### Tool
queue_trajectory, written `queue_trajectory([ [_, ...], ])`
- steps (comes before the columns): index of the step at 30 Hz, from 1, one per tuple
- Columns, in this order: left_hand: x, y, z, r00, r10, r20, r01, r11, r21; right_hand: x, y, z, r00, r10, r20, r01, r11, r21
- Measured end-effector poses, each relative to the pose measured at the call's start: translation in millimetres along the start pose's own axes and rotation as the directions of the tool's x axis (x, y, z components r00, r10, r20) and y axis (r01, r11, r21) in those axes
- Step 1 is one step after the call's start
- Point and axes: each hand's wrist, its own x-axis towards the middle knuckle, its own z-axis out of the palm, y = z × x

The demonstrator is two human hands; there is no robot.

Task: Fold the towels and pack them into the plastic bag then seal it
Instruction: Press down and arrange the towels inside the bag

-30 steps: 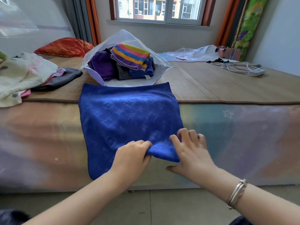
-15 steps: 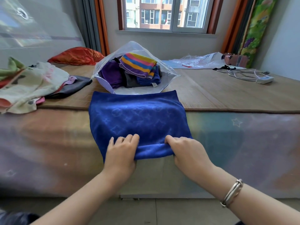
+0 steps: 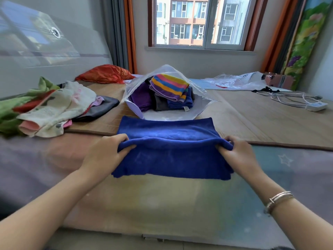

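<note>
Since half a second ago both hands have lifted the near edge of the blue towel (image 3: 171, 156) and carried it up and away from the person; the hands, close together at the hem before, are now at the towel's two side ends. The lifted half hangs as a doubled flap over the bed's front edge, the far half lies flat on the mat. Camera has tilted up too, more window showing.

Left hand (image 3: 106, 152) grips the towel's left end, fingers curled over the fold. Right hand (image 3: 239, 154) grips the right end the same way, bracelets (image 3: 278, 199) on that wrist.

Surface: bed (image 3: 54, 159) with a pastel sheet, woven mat (image 3: 261, 123) on top. Just behind the blue towel, touching its far edge, the plastic bag (image 3: 167, 73) stands with mouth wide, holding folded towels: purple towel (image 3: 141, 97), grey and blue ones, striped towel (image 3: 169, 85) on top.

Left of the bag: pile of clothes (image 3: 50, 109), orange pillow (image 3: 104, 73) behind it near the headboard (image 3: 45, 51). Right side, well apart: crumpled clear plastic (image 3: 232, 81), power strip (image 3: 316, 106) with coiled cable.

Room: window (image 3: 200, 22) in the far wall, orange curtains both sides, colourful hanging at the right
</note>
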Motion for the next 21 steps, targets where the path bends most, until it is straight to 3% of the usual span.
queue_trajectory([
  [4, 60, -20, -3, 0.998, 0.008, 0.067, -0.005, 0.999, -0.049, 64, 4, 9, 0.995, 0.098, -0.006, -0.094, 0.975, 0.202],
  [7, 103, -37, 4, 0.995, -0.084, 0.059, 0.093, 0.983, -0.161, 114, 6, 25, 0.988, 0.154, -0.011, -0.147, 0.958, 0.245],
  [11, 137, -62, 29, 0.949, -0.313, 0.048, 0.313, 0.905, -0.288, 159, 15, 52, 0.983, 0.181, 0.010, -0.181, 0.976, 0.124],
  [15, 128, -79, 56, 0.823, -0.568, 0.003, 0.516, 0.747, -0.420, 165, 18, 70, 0.988, 0.149, 0.045, -0.145, 0.987, -0.070],
  [18, 118, -78, 60, 0.792, -0.609, -0.041, 0.527, 0.717, -0.456, 161, 17, 69, 0.986, 0.166, 0.025, -0.161, 0.978, -0.130],
  [21, 105, -60, 52, 0.790, -0.612, -0.010, 0.565, 0.735, -0.375, 147, 18, 59, 0.972, 0.234, 0.021, -0.230, 0.967, -0.110],
])
